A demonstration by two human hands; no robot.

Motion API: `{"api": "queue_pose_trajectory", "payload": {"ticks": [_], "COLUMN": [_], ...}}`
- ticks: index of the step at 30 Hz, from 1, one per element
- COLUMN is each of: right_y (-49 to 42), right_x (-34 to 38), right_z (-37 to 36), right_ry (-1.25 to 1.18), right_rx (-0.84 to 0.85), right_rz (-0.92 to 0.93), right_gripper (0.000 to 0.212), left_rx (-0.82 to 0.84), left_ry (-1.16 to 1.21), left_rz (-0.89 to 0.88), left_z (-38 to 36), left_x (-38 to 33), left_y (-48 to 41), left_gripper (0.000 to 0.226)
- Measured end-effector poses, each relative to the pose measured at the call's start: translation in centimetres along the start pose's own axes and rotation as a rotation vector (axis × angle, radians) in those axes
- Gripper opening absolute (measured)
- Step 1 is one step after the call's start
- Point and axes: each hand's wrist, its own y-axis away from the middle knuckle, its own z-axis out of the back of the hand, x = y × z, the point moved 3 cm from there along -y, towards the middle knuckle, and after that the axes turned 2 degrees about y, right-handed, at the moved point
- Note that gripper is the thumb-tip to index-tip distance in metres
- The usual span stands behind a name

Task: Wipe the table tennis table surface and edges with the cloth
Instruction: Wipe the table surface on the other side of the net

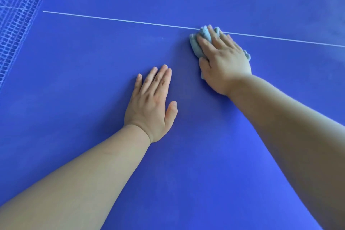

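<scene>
The blue table tennis table (93,80) fills the view. A light blue cloth (196,45), bunched up, lies on it at the white centre line (121,20). My right hand (222,59) presses down on the cloth with fingers spread over it, and most of the cloth is hidden beneath the palm. My left hand (151,104) rests flat on the bare table surface with straight fingers, to the left of and nearer than the cloth, holding nothing.
The blue net (16,24) runs along the left side of the view. The white line crosses the table from upper left to right. No table edge shows in this view.
</scene>
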Motion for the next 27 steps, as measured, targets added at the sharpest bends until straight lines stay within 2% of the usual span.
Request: {"api": "queue_pose_trajectory", "payload": {"ticks": [5, 7, 8, 11, 13, 16, 18, 23, 27], "right_y": [10.5, 10.3, 8.6, 0.7, -3.4, -4.4, -0.8, 14.7, 15.9], "right_x": [4.1, 2.8, 1.8, -0.9, -1.8, -0.6, 1.4, 6.8, 6.8], "right_z": [-2.1, -1.8, -1.6, -0.1, 0.1, 0.1, -0.2, -2.9, -3.3], "right_ry": [-0.025, -0.005, 0.020, 0.011, 0.023, 0.046, 0.035, -0.045, -0.035], "right_rx": [0.101, 0.125, 0.117, 0.045, 0.037, 0.040, 0.055, 0.081, 0.070], "right_rz": [0.411, 0.509, 0.480, 0.184, 0.083, 0.110, 0.177, 0.388, 0.405], "right_gripper": [0.062, 0.062, 0.064, 0.066, 0.064, 0.062, 0.063, 0.063, 0.060], "left_rx": [0.012, 0.006, 0.007, 0.018, 0.027, 0.025, 0.033, 0.026, 0.010], "left_ry": [0.032, 0.024, 0.021, 0.007, -0.003, -0.011, -0.001, 0.043, 0.054], "left_rz": [0.003, 0.002, -0.001, -0.006, 0.004, 0.019, 0.024, 0.029, 0.015], "left_z": [0.2, 0.2, 0.2, 0.1, 0.1, 0.0, 0.1, 0.2, 0.3], "left_x": [0.1, 0.1, 0.1, 0.0, -0.1, 0.0, 0.1, 0.0, 0.1], "left_y": [0.0, 0.1, 0.0, 0.0, 0.0, 0.0, 0.0, 0.0, 0.2], "left_gripper": [0.081, 0.080, 0.080, 0.081, 0.080, 0.081, 0.083, 0.083, 0.082]}}
